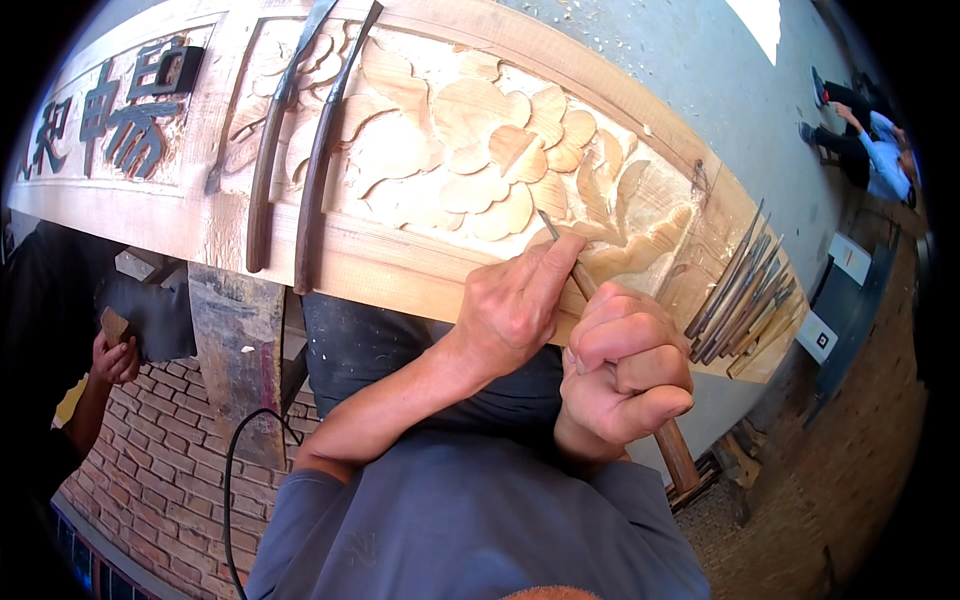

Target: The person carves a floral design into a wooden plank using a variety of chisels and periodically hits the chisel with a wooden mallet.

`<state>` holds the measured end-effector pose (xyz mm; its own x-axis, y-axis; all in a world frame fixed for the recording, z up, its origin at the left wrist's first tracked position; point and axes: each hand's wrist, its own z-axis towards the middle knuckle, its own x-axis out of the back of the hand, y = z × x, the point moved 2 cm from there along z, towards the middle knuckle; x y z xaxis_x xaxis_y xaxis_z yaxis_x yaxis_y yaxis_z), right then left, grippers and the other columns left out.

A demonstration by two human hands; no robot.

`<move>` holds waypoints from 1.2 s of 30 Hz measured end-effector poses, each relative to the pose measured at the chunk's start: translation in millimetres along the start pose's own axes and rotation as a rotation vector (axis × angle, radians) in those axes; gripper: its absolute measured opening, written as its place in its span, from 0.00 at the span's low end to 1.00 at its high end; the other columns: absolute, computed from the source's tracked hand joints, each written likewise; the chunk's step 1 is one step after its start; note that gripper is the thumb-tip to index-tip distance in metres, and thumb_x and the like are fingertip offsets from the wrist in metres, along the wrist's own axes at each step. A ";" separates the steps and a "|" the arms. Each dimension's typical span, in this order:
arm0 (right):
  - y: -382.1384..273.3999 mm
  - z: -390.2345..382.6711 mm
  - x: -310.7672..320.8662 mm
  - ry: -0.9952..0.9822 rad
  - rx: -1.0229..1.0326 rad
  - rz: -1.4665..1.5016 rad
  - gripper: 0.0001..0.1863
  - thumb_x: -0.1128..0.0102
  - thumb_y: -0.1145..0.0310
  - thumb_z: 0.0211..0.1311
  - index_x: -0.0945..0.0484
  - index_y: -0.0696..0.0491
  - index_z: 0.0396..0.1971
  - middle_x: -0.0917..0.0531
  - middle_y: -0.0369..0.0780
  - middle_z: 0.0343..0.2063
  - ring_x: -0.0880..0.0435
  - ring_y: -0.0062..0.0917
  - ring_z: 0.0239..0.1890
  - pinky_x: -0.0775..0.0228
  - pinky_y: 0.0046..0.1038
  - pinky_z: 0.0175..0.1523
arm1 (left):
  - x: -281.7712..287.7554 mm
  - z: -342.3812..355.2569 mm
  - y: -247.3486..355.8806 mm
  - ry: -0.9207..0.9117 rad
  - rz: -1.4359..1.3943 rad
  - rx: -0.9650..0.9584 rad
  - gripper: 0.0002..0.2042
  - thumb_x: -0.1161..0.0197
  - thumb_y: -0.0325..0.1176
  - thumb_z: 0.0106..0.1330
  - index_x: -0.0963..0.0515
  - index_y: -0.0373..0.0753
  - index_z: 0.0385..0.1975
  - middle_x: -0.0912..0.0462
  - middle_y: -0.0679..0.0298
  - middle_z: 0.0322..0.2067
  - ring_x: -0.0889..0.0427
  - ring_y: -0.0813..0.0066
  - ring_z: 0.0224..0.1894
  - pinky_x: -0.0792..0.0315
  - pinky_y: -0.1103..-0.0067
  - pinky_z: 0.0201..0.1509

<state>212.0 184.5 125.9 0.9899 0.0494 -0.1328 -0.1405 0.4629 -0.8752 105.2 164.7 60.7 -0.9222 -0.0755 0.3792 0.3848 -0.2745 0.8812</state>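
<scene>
A wood carving chisel (678, 458) slants across the lower edge of a long carved wooden panel (400, 262). My right hand (628, 365) is wrapped in a fist around its wooden handle, whose butt sticks out below. My left hand (512, 305) is closed on the chisel farther forward, its fingers pressed near the metal blade. The narrow blade tip shows just past those fingers, at the lower petals of a carved flower (505, 155). Carved leaves (600, 190) stand in relief to the right of the flower.
Two long dark-handled chisels (318, 180) lie across the panel at left, beside raised black characters (150, 110). Several carving tools (740, 300) lie bunched at the right end. Another person's hand (115, 358) holds a wood block at lower left. A person (880, 150) sits far right.
</scene>
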 end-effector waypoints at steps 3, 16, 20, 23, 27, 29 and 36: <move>0.7 -0.6 -4.3 -0.008 -0.011 -0.016 0.35 0.55 0.44 0.93 0.34 0.53 0.23 0.20 0.39 0.18 0.29 0.22 0.12 0.42 0.26 0.18 | 3.0 0.8 -0.9 0.028 0.001 0.003 0.29 0.33 0.15 0.59 0.20 0.30 0.64 0.17 0.58 0.33 0.14 0.63 0.30 0.21 0.69 0.31; 2.2 -1.4 -0.4 0.002 0.030 -0.023 0.34 0.58 0.45 0.94 0.34 0.53 0.24 0.20 0.39 0.18 0.29 0.22 0.12 0.42 0.26 0.18 | -0.2 1.7 -0.4 0.023 0.002 -0.010 0.28 0.34 0.16 0.61 0.20 0.30 0.65 0.17 0.59 0.32 0.14 0.64 0.30 0.21 0.69 0.30; 1.0 -1.1 -3.4 -0.010 -0.012 -0.074 0.35 0.66 0.40 0.94 0.41 0.47 0.23 0.26 0.37 0.17 0.34 0.19 0.13 0.45 0.24 0.21 | 0.0 0.5 0.0 0.030 -0.009 -0.012 0.28 0.34 0.17 0.62 0.21 0.30 0.66 0.17 0.58 0.33 0.14 0.64 0.30 0.21 0.70 0.30; 2.9 0.0 -3.6 -0.001 0.036 -0.002 0.34 0.57 0.45 0.94 0.33 0.54 0.24 0.20 0.40 0.18 0.29 0.22 0.12 0.42 0.26 0.18 | 1.5 0.5 -0.3 0.009 -0.001 -0.001 0.27 0.33 0.18 0.63 0.21 0.30 0.66 0.16 0.58 0.34 0.13 0.64 0.31 0.20 0.70 0.31; 1.7 6.9 -10.1 -0.034 -0.043 -0.102 0.35 0.65 0.40 0.94 0.40 0.47 0.23 0.26 0.38 0.17 0.35 0.21 0.13 0.44 0.24 0.22 | 4.7 2.9 0.1 0.019 -0.023 0.020 0.28 0.32 0.17 0.62 0.21 0.29 0.66 0.13 0.56 0.36 0.11 0.62 0.33 0.19 0.69 0.32; -2.1 16.8 -13.6 -0.044 -0.084 -0.108 0.34 0.64 0.41 0.94 0.39 0.47 0.23 0.26 0.38 0.17 0.35 0.21 0.14 0.44 0.24 0.23 | 4.3 4.0 0.3 0.040 -0.038 0.032 0.29 0.32 0.16 0.61 0.21 0.29 0.66 0.13 0.55 0.36 0.11 0.61 0.33 0.18 0.69 0.33; -9.3 47.8 -22.3 -0.141 -0.290 -0.275 0.33 0.55 0.47 0.93 0.39 0.49 0.21 0.22 0.41 0.18 0.35 0.21 0.18 0.44 0.26 0.27 | 3.6 4.8 -5.2 0.052 -0.146 0.106 0.28 0.30 0.15 0.63 0.19 0.29 0.67 0.10 0.52 0.37 0.09 0.57 0.34 0.16 0.69 0.36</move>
<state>192.1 221.4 159.2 0.9812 0.0885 0.1716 0.1503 0.2080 -0.9665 100.0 170.4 58.8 -0.9683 -0.0927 0.2321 0.2458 -0.1840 0.9517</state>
